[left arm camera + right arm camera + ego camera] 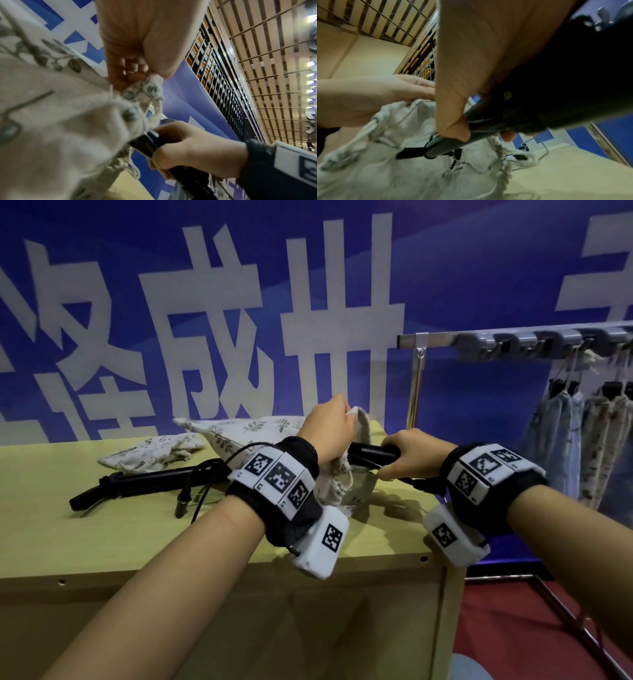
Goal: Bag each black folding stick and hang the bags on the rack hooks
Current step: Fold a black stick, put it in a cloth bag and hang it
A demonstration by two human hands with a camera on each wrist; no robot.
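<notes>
My left hand pinches the rim of a cream leaf-print drawstring bag and holds its mouth up over the table. In the left wrist view the fingers clamp the gathered rim of the bag. My right hand grips a black folding stick whose tip sits in the bag's mouth. The right wrist view shows that stick entering the bag. A second black folding stick lies on the table to the left.
Another cream bag lies crumpled on the yellow wooden table. At the right stands a metal rack with grey hooks; several filled bags hang from it. A blue banner fills the background.
</notes>
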